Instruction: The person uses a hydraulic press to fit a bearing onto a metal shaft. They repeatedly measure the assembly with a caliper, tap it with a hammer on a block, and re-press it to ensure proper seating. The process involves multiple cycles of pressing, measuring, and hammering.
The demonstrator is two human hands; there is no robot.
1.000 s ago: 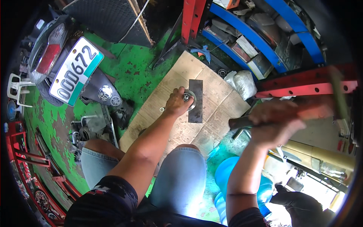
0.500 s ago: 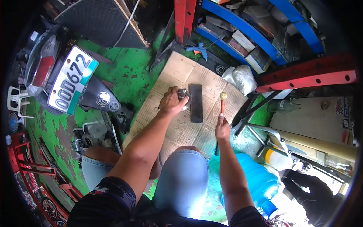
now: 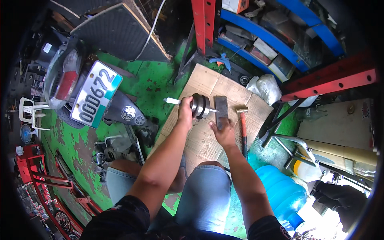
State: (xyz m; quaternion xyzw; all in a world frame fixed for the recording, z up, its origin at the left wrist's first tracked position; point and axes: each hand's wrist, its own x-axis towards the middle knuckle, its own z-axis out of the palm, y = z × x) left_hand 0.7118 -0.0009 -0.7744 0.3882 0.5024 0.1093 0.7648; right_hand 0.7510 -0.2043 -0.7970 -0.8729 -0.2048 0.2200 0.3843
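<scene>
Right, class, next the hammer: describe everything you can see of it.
The hammer has a brassy, metal-looking head on a straight orange-red handle, dark toward its lower end. It lies on the cardboard, head away from the person and handle pointing back toward them, to the right of the dark rectangular block. The right hand is beside it, apparently not touching.

blue shelves (image 3: 288,51) and a white chair (image 3: 29,112) flank a peeling green floor (image 3: 160,80).
</scene>
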